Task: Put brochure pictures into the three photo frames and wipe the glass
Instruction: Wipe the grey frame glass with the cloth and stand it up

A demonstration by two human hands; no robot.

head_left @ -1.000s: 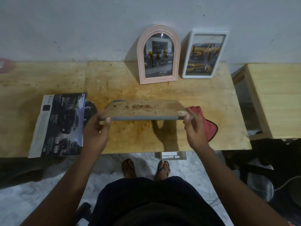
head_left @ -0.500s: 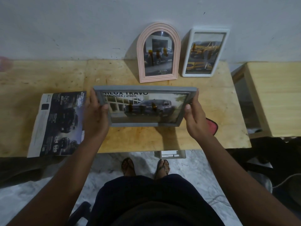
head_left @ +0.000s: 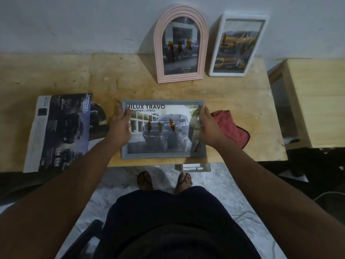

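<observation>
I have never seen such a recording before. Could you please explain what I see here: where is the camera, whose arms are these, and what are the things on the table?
There is no machine here: a person works with two bare hands. The camera sits on the person's head and looks forward and down, so you see their own arms, lap and feet. The left hand and the right hand each grip one short side of a grey frame, glass up, with a truck picture inside. Whether it already rests on the wooden table I cannot tell. A brochure lies to the left and a red cloth to the right. A pink arched frame and a white frame lean against the wall, both with pictures in them.
</observation>
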